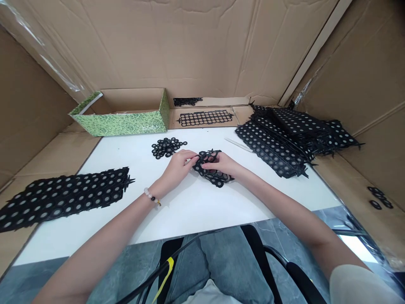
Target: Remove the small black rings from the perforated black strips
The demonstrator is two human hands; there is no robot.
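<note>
Behind the held sheet [212, 169] lie loose rings [167, 147]; sheet stacks flank it left [66, 196] and right [284, 139].

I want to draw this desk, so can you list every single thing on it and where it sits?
White table top: one, white, centre.
Small black sheet: one, black with holes, mid-table, in both hands.
Loose rings: a small heap, black, just behind the hands.
Left stack of sheets: one stack, black with pale dots, left edge.
Right stack of sheets: one big pile, black, far right.
Emptied sheet: one, black, on cardboard at the back.
Box: one, green patterned, open, back left.
Cardboard walls: brown, all around.
Bracelet: one, beaded, left wrist.
Left hand: gripping the sheet's left side.
Right hand: gripping its right side.
</note>
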